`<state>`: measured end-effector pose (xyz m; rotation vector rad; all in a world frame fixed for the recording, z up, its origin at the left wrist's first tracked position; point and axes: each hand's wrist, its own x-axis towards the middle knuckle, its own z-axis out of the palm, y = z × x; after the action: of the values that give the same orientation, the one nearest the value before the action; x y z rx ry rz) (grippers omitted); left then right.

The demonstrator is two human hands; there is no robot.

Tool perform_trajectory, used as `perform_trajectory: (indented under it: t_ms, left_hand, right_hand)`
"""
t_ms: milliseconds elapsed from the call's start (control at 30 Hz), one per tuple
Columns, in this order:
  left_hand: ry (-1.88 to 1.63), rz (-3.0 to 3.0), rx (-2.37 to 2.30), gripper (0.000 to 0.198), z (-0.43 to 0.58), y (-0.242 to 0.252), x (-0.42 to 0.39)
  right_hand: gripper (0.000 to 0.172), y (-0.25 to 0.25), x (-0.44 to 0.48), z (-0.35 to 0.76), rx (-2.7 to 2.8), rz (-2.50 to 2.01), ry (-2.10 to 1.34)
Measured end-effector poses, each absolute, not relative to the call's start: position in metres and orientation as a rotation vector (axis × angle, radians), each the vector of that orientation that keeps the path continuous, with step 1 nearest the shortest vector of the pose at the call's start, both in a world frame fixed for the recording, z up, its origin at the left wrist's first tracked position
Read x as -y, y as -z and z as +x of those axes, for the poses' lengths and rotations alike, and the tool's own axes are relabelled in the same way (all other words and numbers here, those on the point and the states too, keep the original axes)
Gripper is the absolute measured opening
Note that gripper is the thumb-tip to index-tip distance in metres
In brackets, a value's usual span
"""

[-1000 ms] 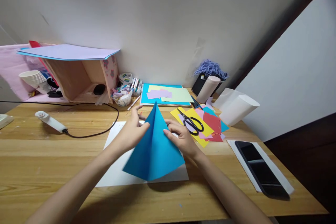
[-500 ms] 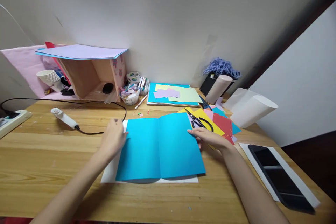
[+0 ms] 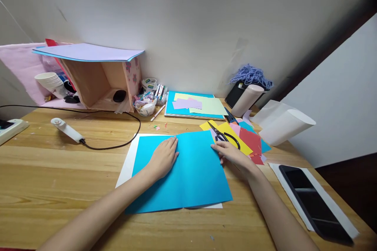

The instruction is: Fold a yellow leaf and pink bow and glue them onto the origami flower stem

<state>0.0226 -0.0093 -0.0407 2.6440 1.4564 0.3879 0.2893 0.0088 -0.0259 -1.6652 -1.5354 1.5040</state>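
A sheet of blue paper (image 3: 200,176) with a crease down its middle lies over a white sheet (image 3: 126,166) on the wooden table. My left hand (image 3: 165,157) rests flat on the blue paper just left of the crease, fingers stretched out. At the right edge, my right hand (image 3: 231,153) pinches the blue paper between thumb and fingers. The right half of the paper is slightly raised. Black-handled scissors (image 3: 224,135) lie on coloured paper pieces (image 3: 250,139) just beyond my right hand.
A white corded tool (image 3: 67,130) lies at the left, its black cord curving across the table. At the back stand an open box (image 3: 132,82), a tub of scraps (image 3: 145,108) and stacked paper (image 3: 173,110). A phone (image 3: 315,204) and a rolled white sheet (image 3: 284,127) are at the right.
My left hand has let go of the blue paper's left edge and moved right onto its surface beside the crease. The left half now lies flatter. My right hand keeps its place.
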Motion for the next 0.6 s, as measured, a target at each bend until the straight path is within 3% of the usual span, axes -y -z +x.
perform_trajectory:
  t_ms: [100, 600]
  left_hand:
    - [-0.41, 2.658, -1.44, 0.043, 0.021, 0.038, 0.006]
    - [-0.308, 2.744, -1.557, 0.044, 0.017, 0.044, -0.009]
  right_hand:
    - [0.039, 0.028, -0.011, 0.287, 1.467, -1.701, -1.386]
    - [0.033, 0.017, -0.005, 0.289, 1.681, -1.719, -1.541]
